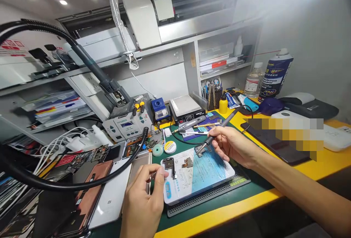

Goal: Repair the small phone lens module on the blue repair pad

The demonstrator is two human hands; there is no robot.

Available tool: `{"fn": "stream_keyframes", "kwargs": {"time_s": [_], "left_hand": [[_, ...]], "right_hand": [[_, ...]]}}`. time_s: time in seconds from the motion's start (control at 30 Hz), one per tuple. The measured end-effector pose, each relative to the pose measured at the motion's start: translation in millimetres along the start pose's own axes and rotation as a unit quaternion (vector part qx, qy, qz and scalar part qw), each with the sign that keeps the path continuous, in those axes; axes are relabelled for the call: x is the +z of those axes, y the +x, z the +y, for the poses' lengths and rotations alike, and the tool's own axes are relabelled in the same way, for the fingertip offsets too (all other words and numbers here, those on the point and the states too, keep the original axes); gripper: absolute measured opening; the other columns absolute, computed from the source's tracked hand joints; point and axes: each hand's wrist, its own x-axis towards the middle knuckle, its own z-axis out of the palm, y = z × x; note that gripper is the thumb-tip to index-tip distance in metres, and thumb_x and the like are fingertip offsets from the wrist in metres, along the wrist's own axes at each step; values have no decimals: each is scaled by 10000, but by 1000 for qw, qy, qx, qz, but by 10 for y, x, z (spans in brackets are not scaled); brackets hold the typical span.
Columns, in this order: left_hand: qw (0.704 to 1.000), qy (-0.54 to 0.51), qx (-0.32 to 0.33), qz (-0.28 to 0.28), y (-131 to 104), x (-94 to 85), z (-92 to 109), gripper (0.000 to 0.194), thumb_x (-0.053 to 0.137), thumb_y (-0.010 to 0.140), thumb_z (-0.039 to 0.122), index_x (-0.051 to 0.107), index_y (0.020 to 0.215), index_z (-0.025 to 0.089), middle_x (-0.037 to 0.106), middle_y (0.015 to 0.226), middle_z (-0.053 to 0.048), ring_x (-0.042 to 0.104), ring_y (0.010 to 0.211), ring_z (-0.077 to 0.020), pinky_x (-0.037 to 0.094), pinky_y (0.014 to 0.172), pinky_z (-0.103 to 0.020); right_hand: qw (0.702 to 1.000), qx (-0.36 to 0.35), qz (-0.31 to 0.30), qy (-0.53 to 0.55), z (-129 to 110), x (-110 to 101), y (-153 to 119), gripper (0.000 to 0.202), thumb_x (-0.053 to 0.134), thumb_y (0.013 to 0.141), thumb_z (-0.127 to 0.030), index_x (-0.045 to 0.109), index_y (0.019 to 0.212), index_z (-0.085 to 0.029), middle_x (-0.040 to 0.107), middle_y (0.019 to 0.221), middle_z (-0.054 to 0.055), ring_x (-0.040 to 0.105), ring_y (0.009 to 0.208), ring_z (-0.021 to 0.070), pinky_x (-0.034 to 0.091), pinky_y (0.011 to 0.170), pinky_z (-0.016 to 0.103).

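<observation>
My right hand (pixel 229 143) holds a grey pen-shaped soldering tool (pixel 229 118), its fingers bent round it and its tip near small metal parts (pixel 202 151). These parts lie on the far side of a white and blue box (pixel 210 172). My left hand (pixel 146 196) is at the box's left edge, thumb and forefinger curled towards each other beside a black phone part (pixel 169 164). Whether the fingertips touch that part is unclear. A small connector piece with a brown flex (pixel 188 162) lies between the two hands on the box. The box rests on a grey perforated mat (pixel 189 206).
Left of the box lie a white phone back (pixel 109 194) and circuit boards (pixel 152 139), under a thick black hose (pixel 82 186). Behind stand a hot plate (pixel 185 106) and a blue device (pixel 160 110). A dark phone (pixel 274 143) lies to the right.
</observation>
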Motion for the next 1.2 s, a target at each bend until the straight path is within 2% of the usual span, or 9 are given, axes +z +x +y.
{"fn": "stream_keyframes", "kwargs": {"time_s": [0.07,0.17,0.37,0.43,0.5,0.6,0.73,0.87,1.2], "left_hand": [[1000,-3,-16,-26,20,14,-15,283,489,932,483,624,913,235,712,914,-43,651,841,-205,450,547,-247],[999,2,-15,-37,47,55,-14,291,452,948,468,619,908,233,724,910,-47,661,804,-214,434,529,-260],[999,35,11,-18,66,38,-27,288,476,939,469,615,871,226,687,837,-45,619,750,-221,439,563,-288],[999,40,24,-7,107,11,-31,276,472,945,453,615,899,222,682,927,-71,624,853,-242,474,622,-309],[998,41,42,-10,174,-8,-29,253,459,956,422,611,921,223,662,1110,-99,607,1027,-265,503,710,-334],[996,40,63,-47,282,-18,-26,229,434,972,379,601,912,234,624,1277,-87,566,1179,-262,510,821,-357],[992,48,66,-96,327,-14,-51,224,416,987,381,592,938,249,688,1190,-54,609,1119,-243,475,919,-400],[992,56,56,-97,263,-26,-84,262,394,994,409,595,960,245,682,1156,-62,605,1095,-244,458,930,-403],[994,65,47,-75,154,-72,-70,267,414,983,416,585,898,229,670,968,-50,622,914,-230,491,696,-310]], "right_hand": [[1000,-1,0,0,-1,-3,3,141,589,808,-233,548,702,-151,573,528,-8,478,315,91,367,260,175],[1000,-6,2,2,-2,-9,2,160,598,804,-239,534,684,-153,562,530,-11,467,318,85,362,264,176],[1000,-8,0,11,-8,-15,2,135,603,802,-239,537,716,-159,562,559,-18,468,339,81,370,270,171],[1000,-8,-2,12,-10,-14,1,132,600,805,-236,542,717,-155,563,560,-16,470,340,81,369,272,169],[1000,-7,-2,12,-12,-13,-3,125,597,808,-234,551,724,-153,560,555,-16,474,343,83,368,274,168],[1000,-7,0,13,-16,-17,-6,128,595,813,-235,556,721,-155,555,545,-16,466,342,84,360,276,168],[1000,-10,0,17,-18,-32,4,138,592,824,-246,563,723,-156,559,552,-15,455,345,81,358,284,170],[1000,-10,-3,18,-13,-47,13,160,599,821,-251,555,703,-153,560,552,-12,456,345,79,357,287,173],[1000,-12,2,16,-16,-46,12,156,615,818,-250,557,709,-156,559,549,-20,461,346,77,355,285,175]]}}
